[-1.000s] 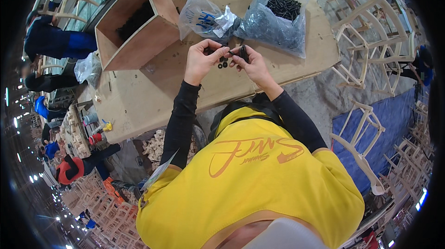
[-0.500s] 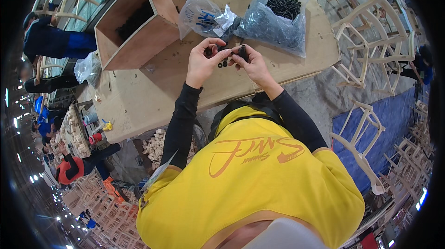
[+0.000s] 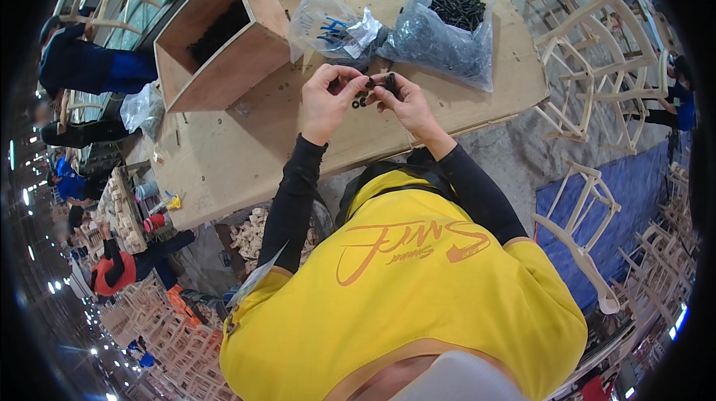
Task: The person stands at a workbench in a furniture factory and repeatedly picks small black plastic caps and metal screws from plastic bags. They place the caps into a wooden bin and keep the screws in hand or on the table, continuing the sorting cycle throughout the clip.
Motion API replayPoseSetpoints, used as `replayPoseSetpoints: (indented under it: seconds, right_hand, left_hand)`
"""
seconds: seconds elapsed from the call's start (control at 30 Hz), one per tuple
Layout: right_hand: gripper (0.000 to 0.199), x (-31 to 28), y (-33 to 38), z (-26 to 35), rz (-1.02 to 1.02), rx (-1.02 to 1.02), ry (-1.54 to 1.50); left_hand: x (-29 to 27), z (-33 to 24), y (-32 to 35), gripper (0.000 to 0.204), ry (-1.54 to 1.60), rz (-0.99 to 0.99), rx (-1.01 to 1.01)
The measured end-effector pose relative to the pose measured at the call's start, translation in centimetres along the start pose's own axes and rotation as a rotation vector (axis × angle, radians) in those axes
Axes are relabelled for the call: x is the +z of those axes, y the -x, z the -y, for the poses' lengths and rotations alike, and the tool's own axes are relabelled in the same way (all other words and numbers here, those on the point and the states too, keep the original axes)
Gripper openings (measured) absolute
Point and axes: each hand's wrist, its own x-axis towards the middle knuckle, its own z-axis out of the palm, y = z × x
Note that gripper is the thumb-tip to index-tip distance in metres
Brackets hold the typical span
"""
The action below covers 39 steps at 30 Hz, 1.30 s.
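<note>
Two bare hands work at the table: the left hand [image 3: 328,99] and the right hand [image 3: 406,102], with a few small black parts [image 3: 360,101] between their fingertips, too small to count exactly. Three plastic bags show: a big bag of black screws [image 3: 440,35], a smaller clear bag [image 3: 328,24] beside it, and another clear bag [image 3: 142,108] at the table's left edge. One open wooden box [image 3: 224,50] stands on the one plywood tabletop [image 3: 246,147].
</note>
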Motion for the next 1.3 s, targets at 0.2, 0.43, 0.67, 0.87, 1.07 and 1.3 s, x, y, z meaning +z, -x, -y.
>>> replayPoseSetpoints:
  seconds: [0.2, 0.43, 0.67, 0.87, 1.07, 1.3]
  right_hand:
    - [0.030, -0.1, 0.0, -0.6, -0.034, -0.014, -0.032]
    - [0.028, -0.1, 0.5, -0.3, 0.004, 0.052, -0.095]
    - [0.010, -0.1, 0.4, 0.0, -0.024, 0.062, -0.019]
    - [0.013, -0.1, 0.4, -0.9, -0.037, 0.011, 0.035]
    - [0.016, -0.2, 0.4, -1.2, -0.054, -0.008, 0.050]
    - [0.015, 0.4, 0.6, -0.7, -0.059, -0.014, 0.076]
  left_hand:
    - [-9.6, -0.8, -5.5, 0.019, -0.182, -0.537, 0.262]
    - [-14.3, -0.6, -7.1, 0.022, 0.115, -0.510, 0.131]
    - [-3.2, 0.6, -1.9, 0.016, 0.553, 0.229, -0.255]
    - [-1.1, -0.3, -0.9, 0.021, 0.329, 0.219, -0.240]
    - [-0.5, 0.7, 0.1, 0.019, 0.320, 0.167, -0.243]
    - [0.0, 0.1, 0.6, 0.020, 0.476, 0.185, -0.241]
